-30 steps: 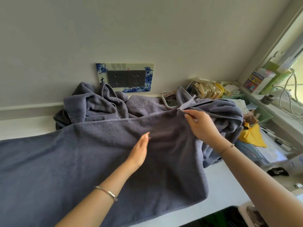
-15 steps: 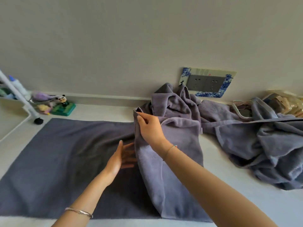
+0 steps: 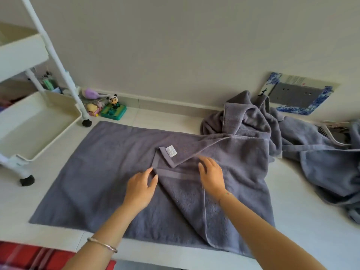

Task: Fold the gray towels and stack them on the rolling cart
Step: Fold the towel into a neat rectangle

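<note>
Two hands rest apart on the spread gray towel (image 3: 97, 182): I see the left hand (image 3: 141, 187), fingers loose, at its folded-over corner, and the right hand (image 3: 211, 175) flat just beside. Crumpled towels (image 3: 253, 121) lie beyond the right hand; the rolling cart (image 3: 29, 123) stands left of the left hand.

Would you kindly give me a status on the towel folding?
Left hand and right hand open, resting on the spread towel. One end folded over, crooked, tag up. Cart tray beside it; loose towel pile at right.

Plain off-white wall (image 3: 175, 45), white surface (image 3: 302, 221) below; blue-patterned socket plate (image 3: 298, 94) rt; panda toy (image 3: 114, 101) far-left.
</note>
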Available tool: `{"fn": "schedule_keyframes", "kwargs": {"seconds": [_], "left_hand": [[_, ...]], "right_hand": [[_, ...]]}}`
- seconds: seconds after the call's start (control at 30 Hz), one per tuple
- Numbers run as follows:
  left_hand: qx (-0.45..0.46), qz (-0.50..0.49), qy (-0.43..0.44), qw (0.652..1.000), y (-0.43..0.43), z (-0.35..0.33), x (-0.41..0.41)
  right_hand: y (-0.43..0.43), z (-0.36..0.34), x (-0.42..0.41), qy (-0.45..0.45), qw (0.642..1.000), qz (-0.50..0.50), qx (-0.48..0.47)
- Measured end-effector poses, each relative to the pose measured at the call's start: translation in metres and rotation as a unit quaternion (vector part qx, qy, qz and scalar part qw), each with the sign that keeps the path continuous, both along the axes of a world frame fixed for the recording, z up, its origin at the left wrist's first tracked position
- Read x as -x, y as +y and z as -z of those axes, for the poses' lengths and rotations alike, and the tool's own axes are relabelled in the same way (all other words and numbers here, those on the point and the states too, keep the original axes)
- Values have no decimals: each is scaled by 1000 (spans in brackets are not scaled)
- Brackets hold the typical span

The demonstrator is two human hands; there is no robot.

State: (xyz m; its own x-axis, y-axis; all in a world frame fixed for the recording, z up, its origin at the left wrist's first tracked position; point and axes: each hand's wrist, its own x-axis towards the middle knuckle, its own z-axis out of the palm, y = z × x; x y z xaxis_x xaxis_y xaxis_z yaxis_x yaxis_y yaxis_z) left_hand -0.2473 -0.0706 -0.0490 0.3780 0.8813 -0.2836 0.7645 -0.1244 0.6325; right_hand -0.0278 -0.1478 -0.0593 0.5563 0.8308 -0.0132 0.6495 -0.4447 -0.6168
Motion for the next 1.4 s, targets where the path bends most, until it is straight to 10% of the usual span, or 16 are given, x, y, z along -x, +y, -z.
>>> {"fn": "schedule_keyframes", "kwargs": {"seconds": [0.37, 0.57, 0.73, 0.87, 1.0, 1.17, 1.4], "left_hand": [[96, 176, 254, 946, -44, 6, -11], [9, 144, 201, 969, -38, 4, -13], [8, 94, 70, 993, -37, -2, -11], [120, 32, 13, 992, -33, -15, -8], [292, -38, -5, 956, -27, -28, 0], [349, -54, -33, 935, -27, -27, 14], [265, -18, -77, 961, -43, 0, 11]], "right_hand": [[-77, 31, -17, -106, 986, -57, 115], [-81, 7, -15, -96, 988, -114, 39], [-61, -16, -7, -130, 953, -157, 224], [-44, -44, 10, 97, 960, -160, 210], [-26, -78, 37, 361, 868, -278, 197], [3, -47, 18, 81, 982, -136, 105], [25, 7, 15, -95, 983, -136, 76]]}}
